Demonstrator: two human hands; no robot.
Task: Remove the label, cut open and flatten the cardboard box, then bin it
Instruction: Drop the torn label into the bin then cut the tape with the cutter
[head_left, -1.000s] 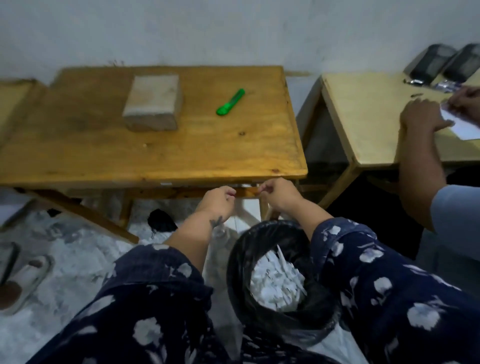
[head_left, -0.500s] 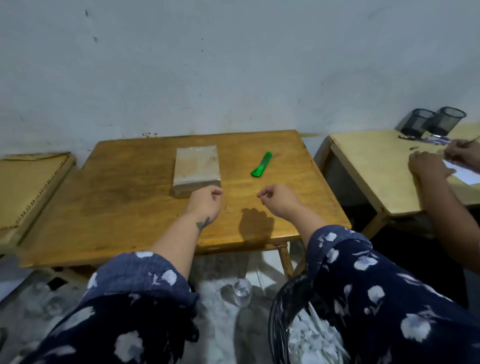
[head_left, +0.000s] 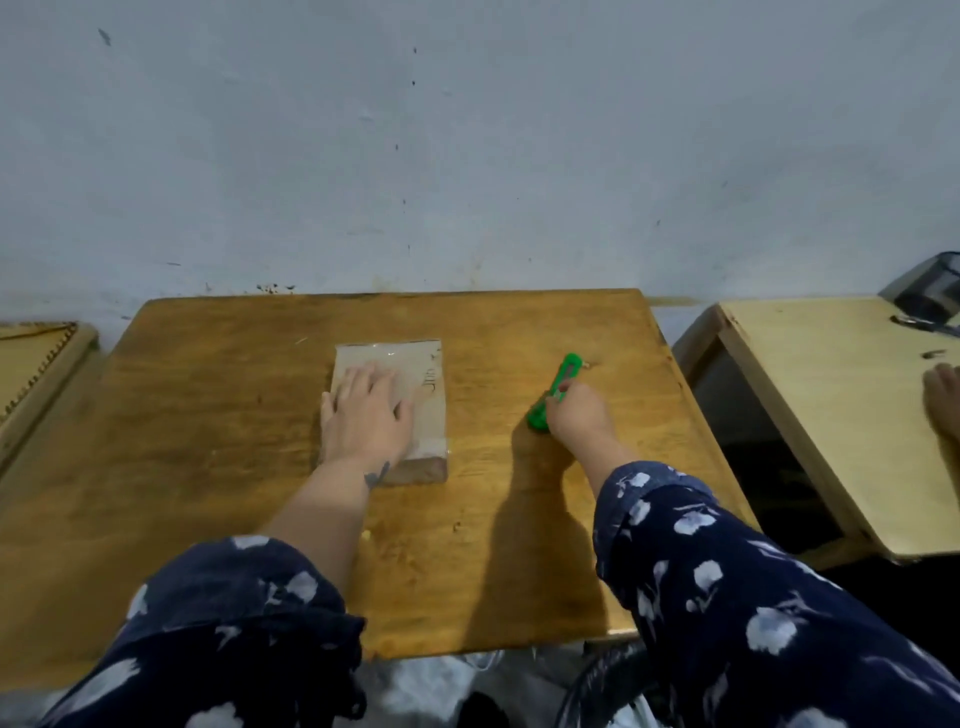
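Note:
A small closed cardboard box (head_left: 423, 384), tape glinting on its top, lies in the middle of the wooden table (head_left: 208, 441). My left hand (head_left: 366, 415) rests flat on the box's top with its fingers spread and straight, covering the left half. To the right lies a green utility knife (head_left: 563, 376), pointing away from me. My right hand (head_left: 576, 418) grips the knife's near end; its far end still touches the table. The black bin's rim (head_left: 605, 670) shows at the bottom edge, beneath the table's front right corner.
A pale wooden desk (head_left: 841, 415) stands to the right, with another person's hand (head_left: 943, 400) on it and dark mesh holders (head_left: 930, 291) at its back. Another wooden piece (head_left: 31, 364) sits at the far left. A blue-grey wall runs behind the table.
Both hands rose from the bin below the table edge and moved forward over the table. The left landed flat on the box; the right closed on the green knife.

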